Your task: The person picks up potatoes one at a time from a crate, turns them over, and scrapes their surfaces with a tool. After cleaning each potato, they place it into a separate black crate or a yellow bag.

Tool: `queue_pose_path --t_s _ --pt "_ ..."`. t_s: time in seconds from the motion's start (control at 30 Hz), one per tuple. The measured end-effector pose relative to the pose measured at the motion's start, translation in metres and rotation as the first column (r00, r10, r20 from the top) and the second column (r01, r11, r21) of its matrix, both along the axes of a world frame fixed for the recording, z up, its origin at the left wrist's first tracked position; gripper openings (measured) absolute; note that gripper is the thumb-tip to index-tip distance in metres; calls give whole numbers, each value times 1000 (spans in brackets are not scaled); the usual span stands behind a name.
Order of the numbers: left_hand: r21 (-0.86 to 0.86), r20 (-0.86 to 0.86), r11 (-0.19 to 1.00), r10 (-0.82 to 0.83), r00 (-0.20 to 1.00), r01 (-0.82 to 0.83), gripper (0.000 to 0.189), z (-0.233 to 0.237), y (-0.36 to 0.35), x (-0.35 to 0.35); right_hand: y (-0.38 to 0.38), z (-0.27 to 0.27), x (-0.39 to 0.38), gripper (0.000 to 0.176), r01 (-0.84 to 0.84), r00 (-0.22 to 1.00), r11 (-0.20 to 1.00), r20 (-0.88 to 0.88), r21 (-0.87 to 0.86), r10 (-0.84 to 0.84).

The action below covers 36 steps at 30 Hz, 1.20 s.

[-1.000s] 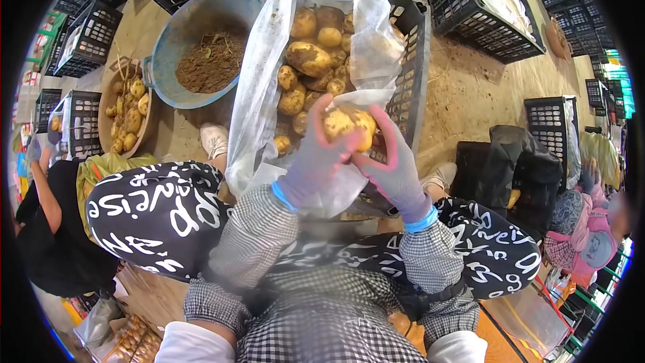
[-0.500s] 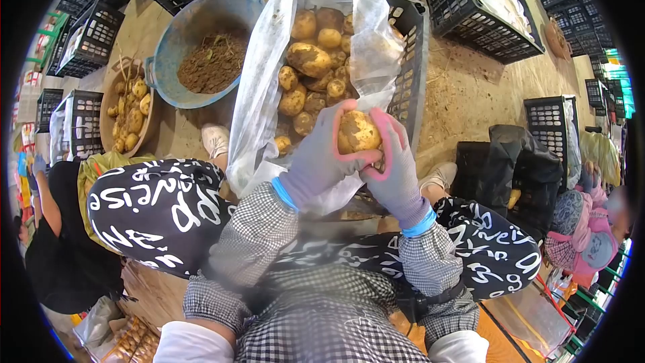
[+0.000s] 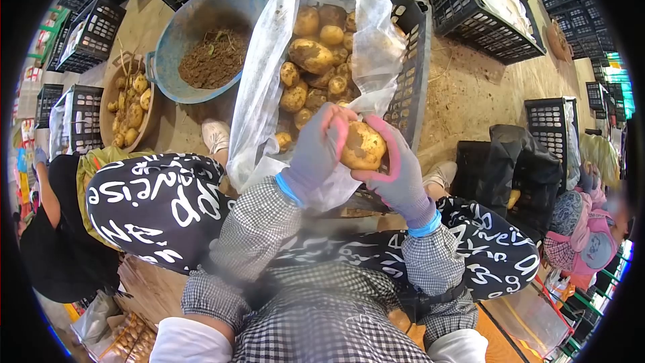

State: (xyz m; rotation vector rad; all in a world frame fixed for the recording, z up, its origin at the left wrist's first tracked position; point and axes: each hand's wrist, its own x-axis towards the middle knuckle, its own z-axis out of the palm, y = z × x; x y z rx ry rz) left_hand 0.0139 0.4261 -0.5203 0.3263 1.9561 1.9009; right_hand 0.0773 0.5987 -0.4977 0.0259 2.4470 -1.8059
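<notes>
A yellow potato [image 3: 363,147] with patches of brown soil rests in my right hand [image 3: 403,178], whose fingers and thumb curl around its right side and underside. My left hand [image 3: 314,153] is at the potato's left edge with its fingers bent inward; whether it holds anything between them is hidden. Both hands wear grey gloves with pink palms and fingers. Just beyond them, many soil-covered potatoes [image 3: 310,56] lie in a black crate [image 3: 418,60] lined with a white translucent sheet [image 3: 259,104].
Left of the crate stands a blue tub [image 3: 164,60] with loose soil [image 3: 211,60]. A brown basin [image 3: 107,117] of small potatoes sits beside it. More black crates [image 3: 484,17] stand around. Co-workers [image 3: 581,232] are at the right and left edges.
My left hand has drawn back leftward from around the potato, its fingers now bent. The potato has shifted slightly right and down in my right hand, showing more of its surface.
</notes>
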Motion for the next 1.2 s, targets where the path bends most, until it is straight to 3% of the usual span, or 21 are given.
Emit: queue_pose_path --t_s 0.07,0.1,0.17,0.27,0.37,0.5,0.57,0.67,0.77,0.87,0.97,1.07,1.2 --pt "-12 11 999 42 999 -41 38 4 -1 -8 3 1 1 83 7 999 993 36 -122 -3" --pt "40 75 999 17 997 -20 38 9 0 -8 0 2 1 78 89 996 955 57 -284 -76" --pt "152 196 988 -43 980 13 38 17 6 -4 -7 5 1 67 240 971 787 123 -568 -207" --pt "220 158 975 -14 987 -22 41 1 16 13 -1 6 -2 52 291 956 818 172 -497 -236" --pt "360 241 933 -77 967 -16 43 -1 16 24 2 -6 -1 43 325 946 857 150 -399 -289" --pt "248 266 969 -68 962 0 46 4 17 29 9 -21 -8 38 374 925 809 243 -454 -291" --pt "315 305 943 11 952 -111 46 -3 21 28 7 -17 -10 34 341 936 810 248 -477 -248" --pt "511 587 810 -84 805 -288 44 7 16 18 -6 6 -12 28 301 950 858 208 -417 -232" --pt "452 552 867 -85 830 -212 42 7 14 18 -6 4 -9 30 301 952 849 195 -434 -237" --pt "395 444 911 -80 892 -115 43 3 19 30 9 -18 -11 39 363 928 737 289 -571 -233" --pt "431 450 887 -53 892 -165 42 2 19 28 8 -7 -13 38 346 935 810 245 -473 -256" --pt "281 -18 959 -18 1000 22 41 7 18 21 5 7 -15 34 317 946 829 217 -461 -241" --pt "293 57 956 -41 998 22 46 6 17 20 10 3 -13 33 248 967 894 150 -374 -205"
